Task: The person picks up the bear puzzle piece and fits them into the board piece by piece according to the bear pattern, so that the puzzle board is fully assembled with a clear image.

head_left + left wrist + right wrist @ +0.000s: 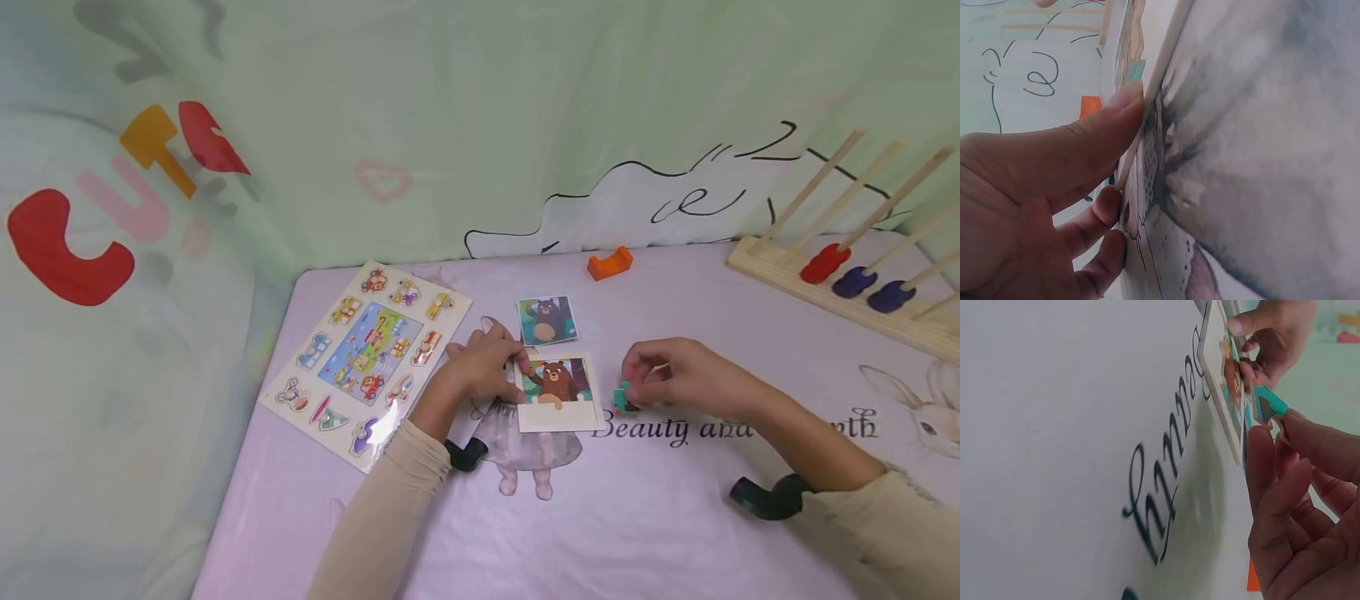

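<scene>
Remotely, I'm seeing the vehicle puzzle (375,346) lying leftmost on the counter (637,517), my left hand (487,367) gripping the left edge of the bear board (558,418), the bear card (547,321) resting just beyond, and my right hand (678,375) pinching a teal puzzle piece (622,397) near the board's right side.

"What's the bear puzzle tray (561,418) made of?"

"Pale matt wood, judging by its edge, with a smooth printed face. The puzzle piece (1265,407) looks similar."

"And the picture board (365,360)?"

"Glossy, glaring white along one side."

"The bead rack (783,271)?"

"Bare, matt wood. The orange block (610,264) looks like smooth plastic."

"The table (637,517)?"

"Matt cloth, faintly creased."
</scene>
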Demonstrator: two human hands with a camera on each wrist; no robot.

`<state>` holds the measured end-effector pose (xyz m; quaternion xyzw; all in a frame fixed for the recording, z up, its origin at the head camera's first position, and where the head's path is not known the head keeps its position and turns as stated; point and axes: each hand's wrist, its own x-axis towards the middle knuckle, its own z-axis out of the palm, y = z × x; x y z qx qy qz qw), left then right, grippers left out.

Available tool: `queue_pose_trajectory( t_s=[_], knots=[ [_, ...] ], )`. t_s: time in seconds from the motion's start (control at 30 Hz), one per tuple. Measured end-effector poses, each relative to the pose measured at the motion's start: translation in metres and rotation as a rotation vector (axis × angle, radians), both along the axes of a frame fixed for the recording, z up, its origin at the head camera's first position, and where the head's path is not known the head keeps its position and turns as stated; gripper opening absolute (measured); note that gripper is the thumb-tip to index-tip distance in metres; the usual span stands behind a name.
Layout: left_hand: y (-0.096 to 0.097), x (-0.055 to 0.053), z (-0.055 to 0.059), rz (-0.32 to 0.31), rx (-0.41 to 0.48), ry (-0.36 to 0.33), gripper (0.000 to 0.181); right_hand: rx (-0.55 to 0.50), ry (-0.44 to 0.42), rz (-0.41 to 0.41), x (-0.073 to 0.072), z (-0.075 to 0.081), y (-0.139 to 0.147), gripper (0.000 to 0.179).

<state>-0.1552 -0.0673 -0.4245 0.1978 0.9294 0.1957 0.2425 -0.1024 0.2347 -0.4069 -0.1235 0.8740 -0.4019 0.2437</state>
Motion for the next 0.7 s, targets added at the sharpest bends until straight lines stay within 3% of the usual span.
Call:
queue_pose_trajectory(
  t_s=[0.17, 0.7],
  knots=[
    [-0.001, 0.0, 0.0, 0.002, 0.006, -0.001, 0.028, -0.047, -0.027, 0.008, -0.003, 0.004, -0.015, 0.02],
    [-0.001, 0.0, -0.002, 0.004, 0.019, -0.005, 0.028, -0.1, 0.055, 0.09, -0.012, -0.002, -0.057, 0.014]
  ],
)
